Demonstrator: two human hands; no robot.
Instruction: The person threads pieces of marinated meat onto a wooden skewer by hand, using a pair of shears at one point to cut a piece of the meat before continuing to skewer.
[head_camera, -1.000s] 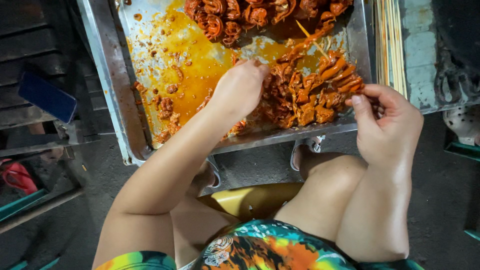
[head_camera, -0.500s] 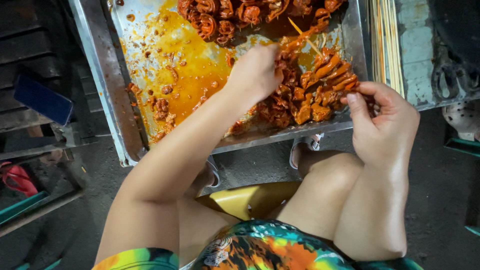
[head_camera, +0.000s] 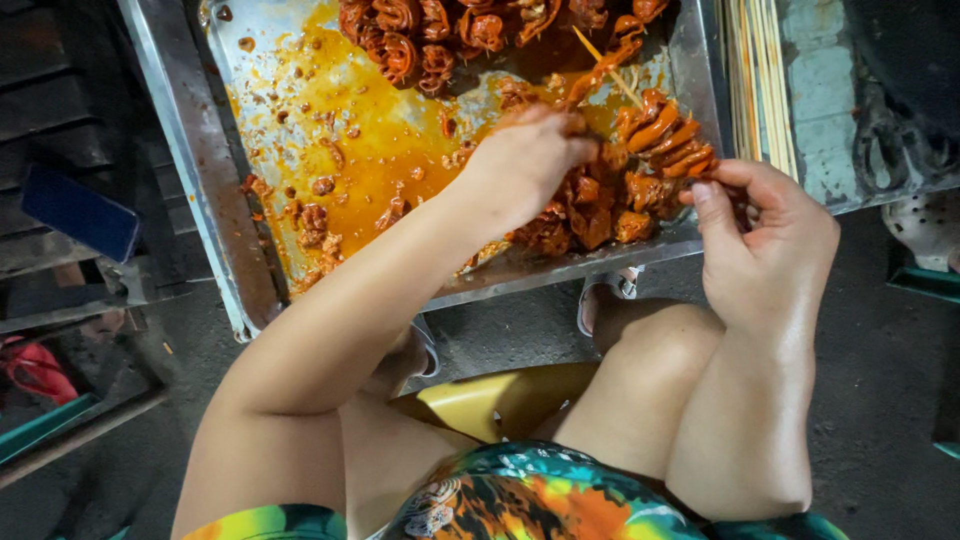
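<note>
Meat: orange marinated meat pieces heaped at the tray's near right corner
Left hand: fingers closed on the pile
Right hand: pinching threaded pieces at the rim
Tray: steel, sauce-smeared
Around: bamboo skewers right; yellow stool below

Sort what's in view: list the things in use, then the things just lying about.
In use: left hand, right hand, marinated meat pieces, loaded skewer, metal tray.

Lying about: bamboo skewer bundle, blue block, yellow stool.
</note>
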